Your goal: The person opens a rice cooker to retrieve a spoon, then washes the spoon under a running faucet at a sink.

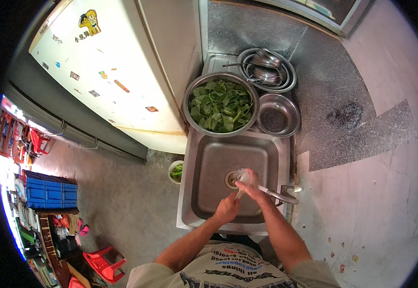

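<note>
Both my hands are over the stainless steel sink [206, 177]. My left hand [227, 208] is closed on the lower end of a small white spoon-shaped thing [243, 178]; its exact kind is hard to make out. Around its upper part, my right hand [252, 186] is closed, just left of the tap [282, 196]. Below the fingers lies the round drain [231, 179], partly hidden by the white thing and my hand. Something pale and blurred, perhaps water, shows there.
Behind the sink stands a large metal basin of leafy greens [221, 106]. An empty metal bowl [277, 115] and stacked metal bowls [266, 72] are to its right. A white fridge [108, 72] rises at left; a small bowl of greens [175, 172] sits beside the sink.
</note>
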Tool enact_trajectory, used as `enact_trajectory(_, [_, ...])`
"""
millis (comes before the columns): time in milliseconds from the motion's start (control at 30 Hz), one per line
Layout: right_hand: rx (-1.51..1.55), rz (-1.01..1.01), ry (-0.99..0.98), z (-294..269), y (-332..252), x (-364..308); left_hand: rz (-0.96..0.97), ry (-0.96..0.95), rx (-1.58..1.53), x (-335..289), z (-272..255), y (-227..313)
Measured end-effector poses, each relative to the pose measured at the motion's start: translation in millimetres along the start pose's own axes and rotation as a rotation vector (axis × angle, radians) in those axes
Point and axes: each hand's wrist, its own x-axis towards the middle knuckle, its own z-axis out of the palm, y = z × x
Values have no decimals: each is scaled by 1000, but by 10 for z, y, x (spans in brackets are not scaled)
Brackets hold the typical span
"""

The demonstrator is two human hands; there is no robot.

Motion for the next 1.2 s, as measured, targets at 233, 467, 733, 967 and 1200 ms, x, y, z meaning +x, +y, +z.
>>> enact_trajectory(233, [419, 321, -7, -30, -36, 230, 162, 57, 268, -71, 43, -91])
enact_trajectory(467, [400, 615, 115, -108, 23, 242, 160, 36, 160, -124, -18, -107])
enact_trajectory(733, [-138, -581, 196, 26, -81, 28, -250, -226, -496, 3, -96, -61])
enact_trajectory(967, [250, 176, -109, -158, -115, 36, -351, -257, -541, -71, -197, 83])
enact_trajectory(1200, [-433, -540, 163, -43, -227, -267, -432, -245, -658, 8, -174, 160])
